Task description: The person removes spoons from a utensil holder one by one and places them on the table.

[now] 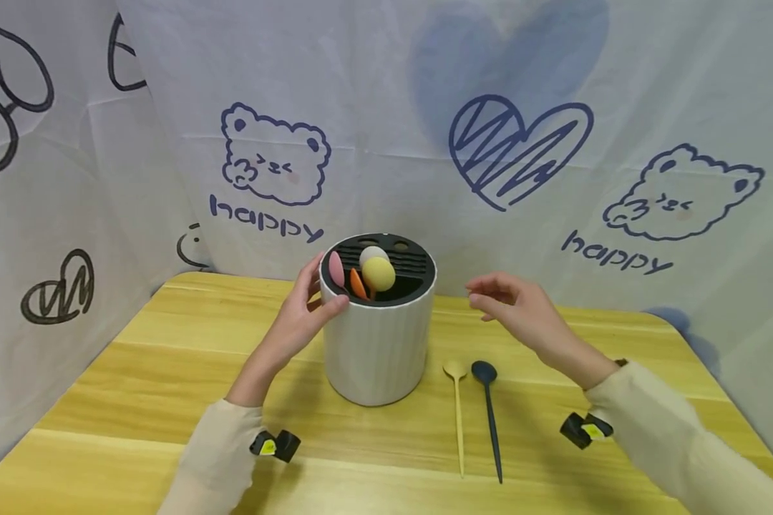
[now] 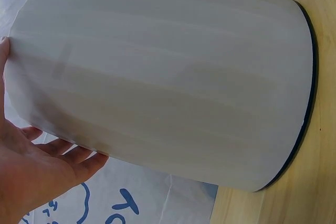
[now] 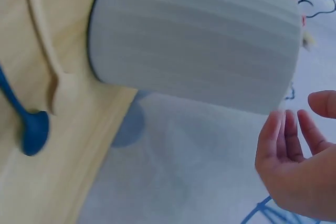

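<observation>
A white ribbed utensil holder (image 1: 376, 343) (image 2: 168, 77) (image 3: 194, 40) with a black slotted top stands mid-table. Pink (image 1: 336, 269), orange (image 1: 358, 284), yellow (image 1: 378, 273) and white spoon heads stick out of it. My left hand (image 1: 315, 293) (image 2: 42, 166) grips its upper left rim, thumb in front and fingers behind. To the right of the holder my right hand (image 1: 479, 295) (image 3: 299, 156) hovers in the air, fingers loosely curled and holding nothing. On the table below it lie a pale yellow spoon (image 1: 457, 415) (image 3: 52, 77) and a dark blue spoon (image 1: 489, 418) (image 3: 31, 129), side by side.
The wooden table (image 1: 135, 400) is enclosed at the back and sides by a white cloth (image 1: 386, 143) printed with bears and hearts. Small black cameras sit on both wrists (image 1: 275, 445) (image 1: 586, 429).
</observation>
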Tool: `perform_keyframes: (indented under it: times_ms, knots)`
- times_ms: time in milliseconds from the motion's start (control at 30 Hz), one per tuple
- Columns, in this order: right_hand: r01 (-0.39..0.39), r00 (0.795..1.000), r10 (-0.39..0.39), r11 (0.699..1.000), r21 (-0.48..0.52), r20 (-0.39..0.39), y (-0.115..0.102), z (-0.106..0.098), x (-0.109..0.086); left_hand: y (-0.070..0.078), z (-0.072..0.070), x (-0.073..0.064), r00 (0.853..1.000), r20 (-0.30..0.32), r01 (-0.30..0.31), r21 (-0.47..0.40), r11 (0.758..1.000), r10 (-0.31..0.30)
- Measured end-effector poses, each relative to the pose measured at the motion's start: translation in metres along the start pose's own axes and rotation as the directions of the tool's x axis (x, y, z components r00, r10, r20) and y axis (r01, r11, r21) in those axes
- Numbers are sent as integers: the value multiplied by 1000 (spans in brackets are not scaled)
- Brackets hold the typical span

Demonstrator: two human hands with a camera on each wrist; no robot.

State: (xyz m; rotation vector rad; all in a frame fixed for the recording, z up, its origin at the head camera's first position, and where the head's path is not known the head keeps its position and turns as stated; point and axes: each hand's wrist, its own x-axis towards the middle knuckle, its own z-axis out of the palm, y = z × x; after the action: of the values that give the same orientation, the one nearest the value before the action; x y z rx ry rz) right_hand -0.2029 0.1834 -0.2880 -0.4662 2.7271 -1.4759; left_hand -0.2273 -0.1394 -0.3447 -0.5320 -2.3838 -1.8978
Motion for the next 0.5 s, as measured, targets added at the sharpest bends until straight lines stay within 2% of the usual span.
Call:
perform_keyframes:
  times_ms: [100,233,500]
  knots:
    - [29,999,-31,999,34,42,-11,-1,8,0,-1,0,1000,0,2,-2,1000,-2]
    - [29,997,-34,997,66,76,-26,0,18,0,-2,0,1000,2,2,0,1000,-2]
    - [-1,996,-2,999,40,87,-47,9,32,-1,0,1,1000,7,-2,2,1000,2]
